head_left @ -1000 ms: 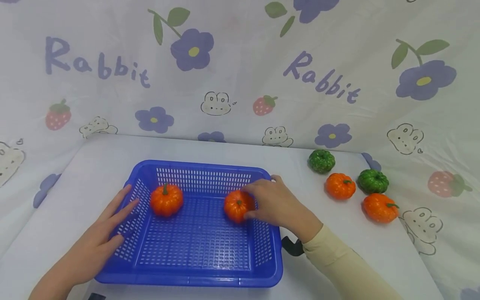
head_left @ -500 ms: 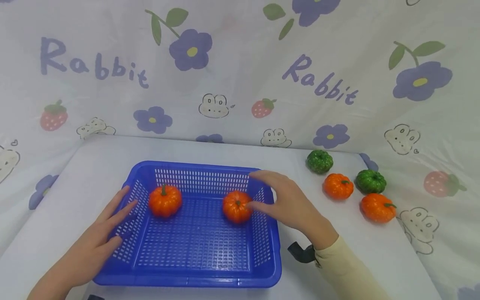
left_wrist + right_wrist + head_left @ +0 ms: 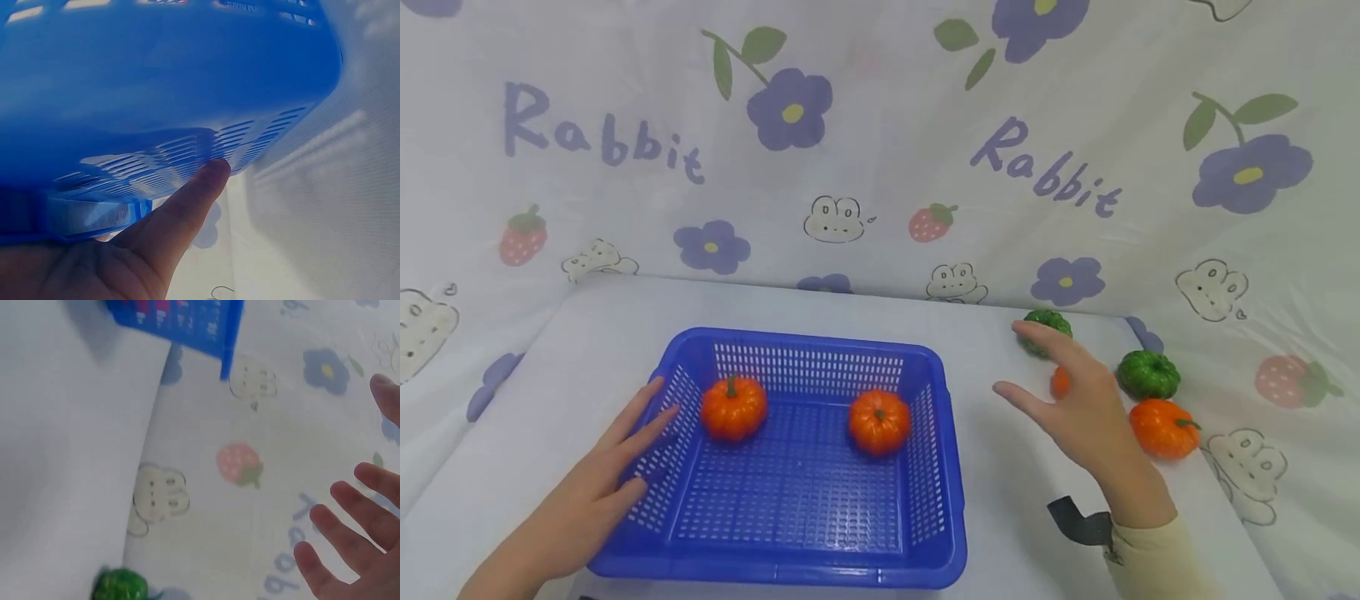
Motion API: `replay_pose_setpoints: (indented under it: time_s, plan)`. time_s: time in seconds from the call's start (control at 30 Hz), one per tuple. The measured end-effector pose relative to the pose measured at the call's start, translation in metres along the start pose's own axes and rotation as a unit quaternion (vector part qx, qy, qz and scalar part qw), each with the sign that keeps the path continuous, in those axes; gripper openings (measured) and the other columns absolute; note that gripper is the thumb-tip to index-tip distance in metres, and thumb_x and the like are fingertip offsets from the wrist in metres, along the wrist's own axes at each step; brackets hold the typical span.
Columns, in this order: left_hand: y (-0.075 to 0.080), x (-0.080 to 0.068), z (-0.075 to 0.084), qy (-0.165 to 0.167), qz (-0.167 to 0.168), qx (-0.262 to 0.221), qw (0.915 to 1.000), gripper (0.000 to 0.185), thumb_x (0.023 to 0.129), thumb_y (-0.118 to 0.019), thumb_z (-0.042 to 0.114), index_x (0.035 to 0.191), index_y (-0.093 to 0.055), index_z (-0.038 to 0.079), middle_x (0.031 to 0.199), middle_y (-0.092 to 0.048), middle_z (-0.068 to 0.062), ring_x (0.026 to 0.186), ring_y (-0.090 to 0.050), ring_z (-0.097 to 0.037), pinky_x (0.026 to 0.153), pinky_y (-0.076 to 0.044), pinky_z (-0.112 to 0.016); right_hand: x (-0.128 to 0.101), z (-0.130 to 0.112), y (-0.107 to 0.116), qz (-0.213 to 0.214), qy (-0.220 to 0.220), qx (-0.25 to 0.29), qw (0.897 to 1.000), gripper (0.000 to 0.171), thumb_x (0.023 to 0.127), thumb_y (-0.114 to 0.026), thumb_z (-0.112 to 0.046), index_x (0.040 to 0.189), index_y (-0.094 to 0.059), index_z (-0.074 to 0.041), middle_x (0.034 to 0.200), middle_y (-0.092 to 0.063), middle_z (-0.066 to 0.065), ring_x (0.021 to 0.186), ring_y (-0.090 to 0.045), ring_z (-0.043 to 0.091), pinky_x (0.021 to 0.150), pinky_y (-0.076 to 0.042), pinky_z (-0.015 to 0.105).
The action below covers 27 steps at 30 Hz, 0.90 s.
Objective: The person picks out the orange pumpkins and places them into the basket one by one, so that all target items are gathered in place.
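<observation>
Now my right hand (image 3: 1078, 408) has let go of the second orange pumpkin (image 3: 880, 422), which sits in the blue basket (image 3: 943, 500) near the first orange pumpkin (image 3: 733, 407). My fingers are spread and empty, hovering over a half-hidden orange pumpkin (image 3: 1059, 382), probably my next pick. My left hand (image 3: 591, 492) rests flat against the basket's left wall, fingers straight.

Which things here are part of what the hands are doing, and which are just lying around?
In the job:
- blue basket, left hand against its side
- two orange pumpkins inside
- right hand, open over the loose pumpkins
- orange pumpkins on the table

Lying about:
- green pumpkins, possibly
- rabbit-print cloth
</observation>
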<state>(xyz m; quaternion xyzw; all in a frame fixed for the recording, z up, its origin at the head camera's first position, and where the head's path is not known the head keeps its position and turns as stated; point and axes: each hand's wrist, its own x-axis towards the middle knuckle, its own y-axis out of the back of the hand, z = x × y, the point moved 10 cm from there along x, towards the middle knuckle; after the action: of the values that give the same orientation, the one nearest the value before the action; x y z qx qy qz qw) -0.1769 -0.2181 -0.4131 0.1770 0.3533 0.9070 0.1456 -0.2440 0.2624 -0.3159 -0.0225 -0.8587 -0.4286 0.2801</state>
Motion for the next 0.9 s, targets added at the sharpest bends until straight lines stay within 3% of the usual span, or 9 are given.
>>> replay_pose_setpoints:
  time_s: [0.1,0.2,0.33,0.47,0.6,0.7,0.73,0.8,0.9]
  plan:
    - [-0.002,0.0,-0.001,0.008,-0.003,0.0,1.0,0.083,0.093,-0.057,-0.011,0.171,-0.036,0.013,0.182,-0.005,-0.004,0.166,-0.006,-0.012,0.115,-0.01,-0.006,-0.006,0.011,0.02,0.032,-0.007,-0.008,0.999,0.077,0.081,-0.097,-0.011,0.151,-0.065,-0.014,0.15,-0.065,0.009,0.143,-0.055,0.037,0.113,-0.047,0.066]
    - [-0.003,0.0,-0.005,0.031,-0.011,-0.007,0.9994,0.082,0.095,-0.057,-0.01,0.171,-0.036,0.013,0.183,-0.003,-0.004,0.165,-0.011,-0.038,0.129,-0.021,-0.042,-0.012,0.024,0.036,0.056,-0.019,-0.013,0.998,0.079,0.078,-0.098,-0.009,0.15,-0.066,-0.017,0.149,-0.066,0.008,0.139,-0.058,0.038,0.117,-0.047,0.047]
    - [-0.002,0.001,-0.007,0.048,-0.017,-0.015,0.9986,0.081,0.095,-0.057,-0.009,0.171,-0.036,0.012,0.183,-0.001,-0.006,0.16,-0.013,-0.055,0.106,-0.028,-0.086,-0.018,0.041,0.05,0.072,-0.035,-0.017,0.997,0.081,0.077,-0.098,-0.006,0.15,-0.066,-0.017,0.147,-0.067,0.01,0.132,-0.061,0.042,0.111,-0.037,0.017]
    - [-0.002,0.001,-0.006,0.043,-0.015,-0.015,0.9989,0.08,0.096,-0.056,-0.009,0.17,-0.036,0.011,0.182,-0.002,-0.006,0.16,-0.014,-0.054,0.106,-0.027,-0.084,-0.022,0.054,0.057,0.079,-0.045,-0.03,0.995,0.079,0.078,-0.096,-0.003,0.149,-0.066,-0.013,0.146,-0.066,0.014,0.13,-0.061,0.047,0.11,-0.032,0.01]
    - [-0.001,0.0,-0.005,0.037,-0.011,-0.007,0.9992,0.08,0.096,-0.056,-0.009,0.17,-0.037,0.013,0.183,-0.003,-0.004,0.161,-0.014,-0.052,0.125,-0.022,-0.056,-0.025,0.062,0.061,0.082,-0.059,-0.038,0.994,0.077,0.08,-0.096,-0.003,0.15,-0.066,-0.014,0.148,-0.065,0.015,0.13,-0.06,0.048,0.109,-0.032,0.009]
    - [-0.001,0.0,-0.006,0.037,-0.011,-0.006,0.9992,0.081,0.096,-0.056,-0.009,0.171,-0.036,0.015,0.183,-0.003,-0.003,0.161,-0.015,-0.051,0.125,-0.02,-0.053,-0.025,0.067,0.061,0.08,-0.069,-0.04,0.994,0.077,0.081,-0.095,-0.005,0.151,-0.065,-0.015,0.15,-0.064,0.015,0.131,-0.06,0.048,0.111,-0.032,0.011]
    - [-0.001,0.0,-0.006,0.038,-0.011,-0.007,0.9992,0.081,0.096,-0.056,-0.009,0.171,-0.036,0.014,0.183,-0.002,-0.004,0.161,-0.014,-0.052,0.121,-0.022,-0.062,-0.026,0.069,0.061,0.081,-0.072,-0.041,0.993,0.077,0.081,-0.095,-0.006,0.151,-0.065,-0.014,0.15,-0.063,0.015,0.131,-0.06,0.048,0.111,-0.033,0.012]
    - [-0.001,0.0,-0.006,0.038,-0.012,-0.007,0.9992,0.081,0.096,-0.056,-0.009,0.171,-0.036,0.015,0.183,-0.002,-0.003,0.162,-0.014,-0.05,0.121,-0.022,-0.063,-0.027,0.074,0.062,0.082,-0.077,-0.044,0.993,0.076,0.082,-0.095,-0.007,0.151,-0.064,-0.015,0.151,-0.063,0.015,0.132,-0.059,0.049,0.114,-0.034,0.015]
    - [-0.002,0.0,-0.005,0.03,-0.011,0.001,0.9995,0.081,0.096,-0.056,-0.009,0.171,-0.036,0.014,0.183,-0.003,-0.003,0.163,-0.013,-0.045,0.128,-0.016,-0.031,-0.031,0.08,0.063,0.081,-0.09,-0.047,0.992,0.076,0.083,-0.095,-0.01,0.152,-0.064,-0.015,0.152,-0.062,0.015,0.134,-0.058,0.049,0.12,-0.038,0.028]
